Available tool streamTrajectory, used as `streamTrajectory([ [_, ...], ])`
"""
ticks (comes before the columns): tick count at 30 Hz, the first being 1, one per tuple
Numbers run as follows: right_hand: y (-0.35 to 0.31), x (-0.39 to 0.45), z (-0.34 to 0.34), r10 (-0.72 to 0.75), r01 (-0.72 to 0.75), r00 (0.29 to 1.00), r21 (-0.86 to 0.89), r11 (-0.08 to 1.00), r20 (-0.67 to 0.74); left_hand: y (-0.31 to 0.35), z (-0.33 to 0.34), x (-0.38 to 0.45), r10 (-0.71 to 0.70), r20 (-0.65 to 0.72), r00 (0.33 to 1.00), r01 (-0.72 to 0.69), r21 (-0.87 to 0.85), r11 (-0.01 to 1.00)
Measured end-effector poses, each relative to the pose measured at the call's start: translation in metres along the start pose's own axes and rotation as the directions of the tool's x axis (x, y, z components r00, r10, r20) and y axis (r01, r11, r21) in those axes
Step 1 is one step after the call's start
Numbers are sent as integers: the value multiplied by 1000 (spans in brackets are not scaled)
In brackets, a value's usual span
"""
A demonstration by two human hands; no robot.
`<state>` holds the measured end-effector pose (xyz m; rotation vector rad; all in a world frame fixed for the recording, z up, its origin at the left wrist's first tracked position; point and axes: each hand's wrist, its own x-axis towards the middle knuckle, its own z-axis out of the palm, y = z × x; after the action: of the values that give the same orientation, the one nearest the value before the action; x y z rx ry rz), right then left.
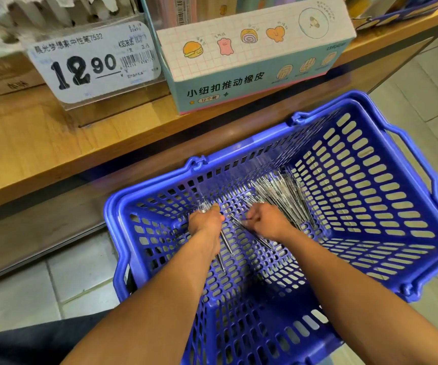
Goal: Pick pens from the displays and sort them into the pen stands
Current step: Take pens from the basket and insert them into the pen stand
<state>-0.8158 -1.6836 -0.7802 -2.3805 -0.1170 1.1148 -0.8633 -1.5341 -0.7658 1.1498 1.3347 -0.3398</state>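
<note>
1. A blue basket (397,180) fills the lower right of the frame, likely a holding bin; loose pens (281,196) lie heaped at its centre.
2. Upper centre, an eraser box (252,61) reads "小纽扣推动橡皮".
3. Upper left, a price tag (91,61) reads "12.90".
4. The left hand (206,222) clutches a few pens (225,243); the right hand (270,219) pinches one pen (252,233), probably gathering them.

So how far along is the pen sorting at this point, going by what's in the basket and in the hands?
Early stage. Done: a loose pile of pens lies in the blue basket. In hand: the left hand grips a small bunch of pens, and the right hand pinches another pen inside the basket. Left: no pen stand shows in this view, so none of the sorting into stands can be seen.
</note>
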Motion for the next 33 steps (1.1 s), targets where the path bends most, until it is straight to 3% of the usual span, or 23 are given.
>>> streamTrajectory([
  [2, 11, -2, 4, 16, -33, 999, -358, 933, -49, 0, 0, -1, -7, -16, 1000, 7, -14, 1000],
  [3, 14, -4, 6, 25, -45, 998, -433, 900, -52, -1, -1, -1, -14, -28, 1000, 14, -17, 1000],
  [9, 11, -2, 13, -23, 17, 1000, -633, 774, -1, 2, 0, -3, -85, 86, 993, 94, -100, 991],
  [13, 11, -1, 22, 11, 12, 999, -630, 777, 33, 1, -1, -4, -63, 100, 993, 69, -52, 996],
  [15, 9, 1, 20, 12, 1, 1000, -489, 872, 23, 1, -2, -4, -54, 91, 994, 56, -21, 998],
  [17, 3, 1, 14, 0, 4, 1000, -159, 987, 26, 2, -2, -6, -45, 81, 996, 47, -19, 999],
  [20, -14, -4, -1, -57, 9, 988, 307, 952, 147, 5, -2, -9, -46, 67, 997, 46, 6, 999],
  [25, -23, -12, -9, -191, 4, 931, 515, 857, 310, 6, 1, -10, -56, 135, 989, 57, -1, 998],
  [27, -17, -10, -10, -147, -17, 953, 533, 846, 264, 5, 1, -10, -57, 135, 989, 57, 7, 998],
  [29, -4, -4, -13, -46, -1, 994, 426, 905, 101, 4, 0, -9, -48, 106, 993, 49, 2, 999],
  [31, 15, 3, -15, 42, -33, 997, 127, 991, -63, 5, -1, -8, -43, 89, 995, 44, -10, 999],
  [33, 31, 2, -13, 90, -108, 990, -184, 977, -104, 5, -1, -7, -40, 88, 995, 41, -15, 999],
])
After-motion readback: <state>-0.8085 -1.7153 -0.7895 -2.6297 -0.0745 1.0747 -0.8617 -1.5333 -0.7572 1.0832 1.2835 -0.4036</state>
